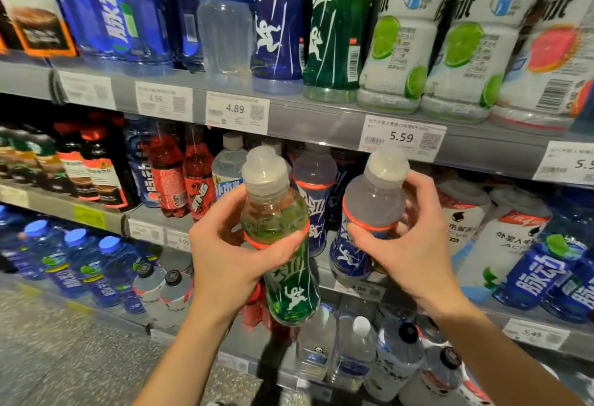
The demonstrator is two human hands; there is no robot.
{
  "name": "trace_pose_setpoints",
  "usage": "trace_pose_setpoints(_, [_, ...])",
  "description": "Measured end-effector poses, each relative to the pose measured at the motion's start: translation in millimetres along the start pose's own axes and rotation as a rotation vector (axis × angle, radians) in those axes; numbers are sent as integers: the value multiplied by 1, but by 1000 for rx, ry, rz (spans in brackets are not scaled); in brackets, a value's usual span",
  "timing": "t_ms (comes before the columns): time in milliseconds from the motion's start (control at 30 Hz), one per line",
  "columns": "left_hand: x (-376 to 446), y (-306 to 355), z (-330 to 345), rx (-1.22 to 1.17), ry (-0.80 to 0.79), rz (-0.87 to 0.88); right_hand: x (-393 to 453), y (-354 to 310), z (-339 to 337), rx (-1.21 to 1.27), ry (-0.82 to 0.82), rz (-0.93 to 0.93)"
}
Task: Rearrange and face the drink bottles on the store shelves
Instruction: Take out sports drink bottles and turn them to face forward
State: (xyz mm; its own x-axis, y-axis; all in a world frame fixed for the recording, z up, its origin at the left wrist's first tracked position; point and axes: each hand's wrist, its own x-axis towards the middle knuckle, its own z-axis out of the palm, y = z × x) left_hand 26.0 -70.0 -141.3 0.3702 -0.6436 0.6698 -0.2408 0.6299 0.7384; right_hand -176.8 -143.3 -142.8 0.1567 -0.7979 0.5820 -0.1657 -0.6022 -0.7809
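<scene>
Head view is showing the left hand point(231, 258) gripping a green bottle point(283, 245) round its waist, while the right hand point(401, 245) is gripping a blue bottle point(363, 222) beside it; both bottles are being held upright, just apart, before the middle shelf point(321, 123).

You face grey metal shelving point(308, 116) running across the frame, white price tags point(401, 137) clipped along its front edges. At lower left, you see speckled grey floor point(64, 357).
</scene>
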Motion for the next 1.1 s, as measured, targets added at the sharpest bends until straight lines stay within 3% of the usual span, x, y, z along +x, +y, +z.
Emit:
trace_pose_setpoints(133, [3, -2, -6, 8, 21, -3, 9, 6, 10, -59, 14, -34])
trace_pose_setpoints(267, [3, -4, -7, 7, 17, -26, 15, 9, 17, -322, 15, -119])
trace_pose_setpoints(633, [4, -4, -5, 16, -17, -25, 6, 11, 23, -572, 72, -181])
trace_pose_setpoints(900, [5, -3, -7, -7, 6, -46, -5, -3, 21, -586, 171, -16])
trace_pose_setpoints(1100, [5, 0, -8, -6, 29, -56, -4, -22, 22, -659, 101, 75])
